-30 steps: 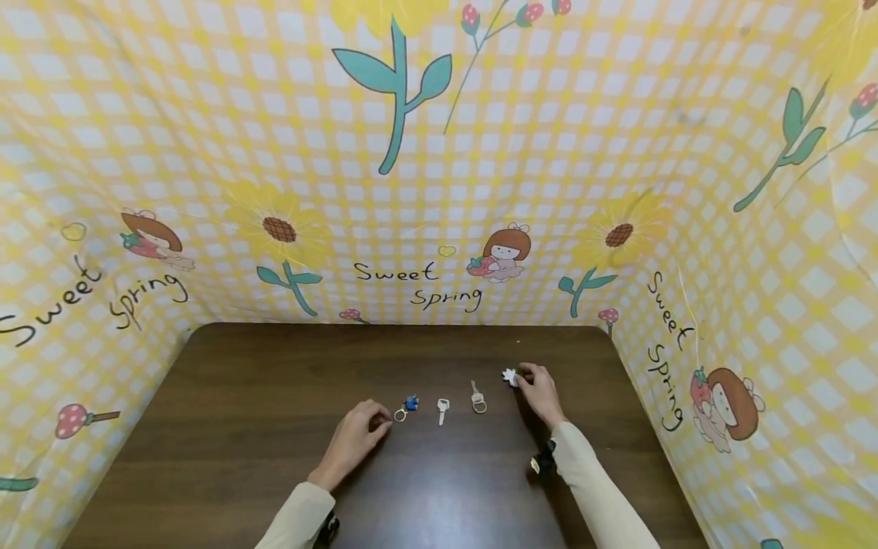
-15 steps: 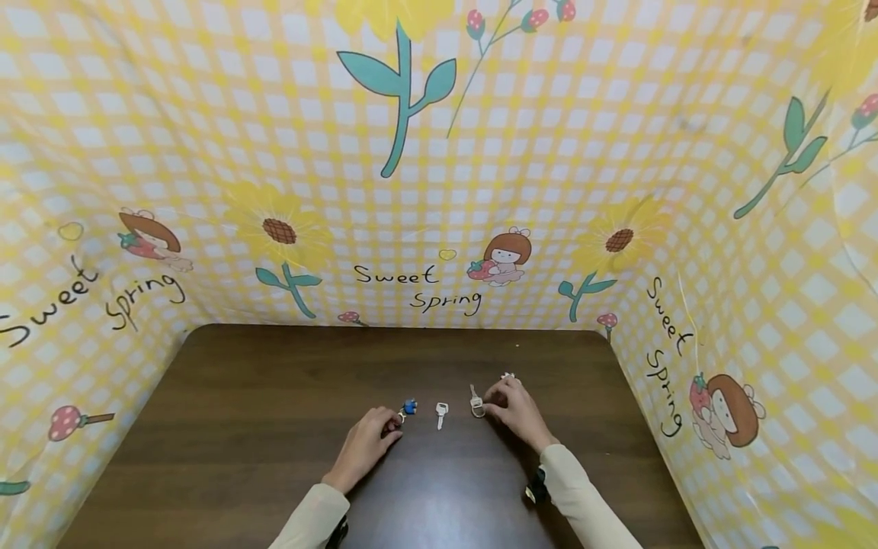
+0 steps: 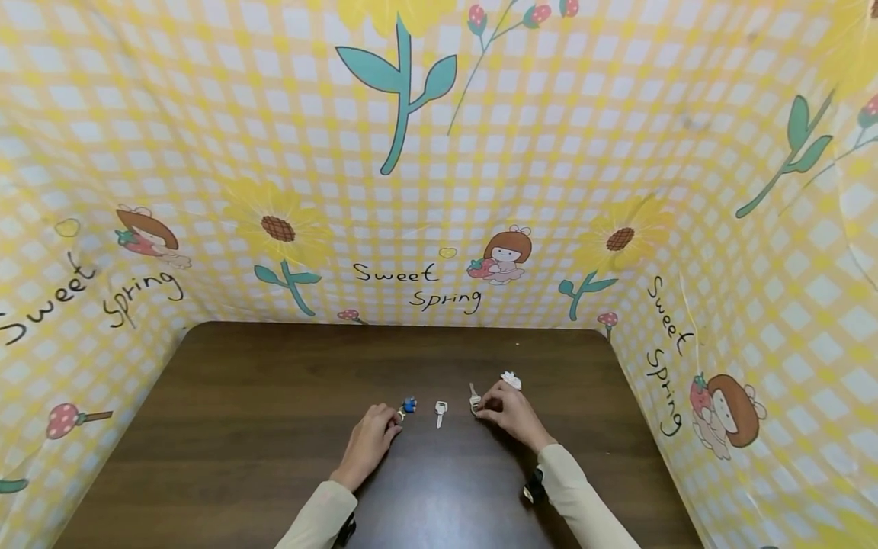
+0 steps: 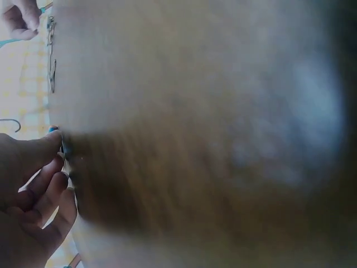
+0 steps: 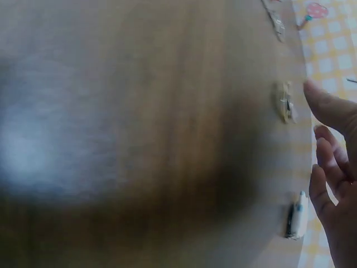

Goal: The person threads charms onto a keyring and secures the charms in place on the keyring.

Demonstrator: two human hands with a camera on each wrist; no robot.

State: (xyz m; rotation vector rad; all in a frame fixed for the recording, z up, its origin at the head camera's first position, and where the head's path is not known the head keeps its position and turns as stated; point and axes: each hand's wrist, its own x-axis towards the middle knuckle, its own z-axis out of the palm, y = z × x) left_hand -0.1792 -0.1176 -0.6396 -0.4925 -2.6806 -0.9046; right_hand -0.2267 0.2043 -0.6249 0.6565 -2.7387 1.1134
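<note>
My left hand [image 3: 368, 441] pinches the ring end of a keychain with a small blue figure [image 3: 409, 405]; in the left wrist view, thumb and fingertips meet low at the tabletop with a bit of blue showing between them. A single silver key [image 3: 441, 412] lies flat between the two hands. Just right of it lies a key on a ring [image 3: 473, 395], and my right hand [image 3: 516, 415] reaches over its ring end. The right wrist view shows that hand's thumb and fingers spread apart, close by the ringed key [image 5: 286, 103]. Behind the right knuckles sits a small white charm [image 3: 511, 379].
All of this lies on a dark brown wooden table [image 3: 240, 396]. A yellow-checked cloth [image 3: 439, 198] with flowers and lettering rises behind it and along both sides. Each cuff has a small black device [image 3: 533, 488] strapped at the wrist.
My right hand has moved left and nearer, from the white charm to the ringed key. My left hand has moved right onto the blue keychain's ring.
</note>
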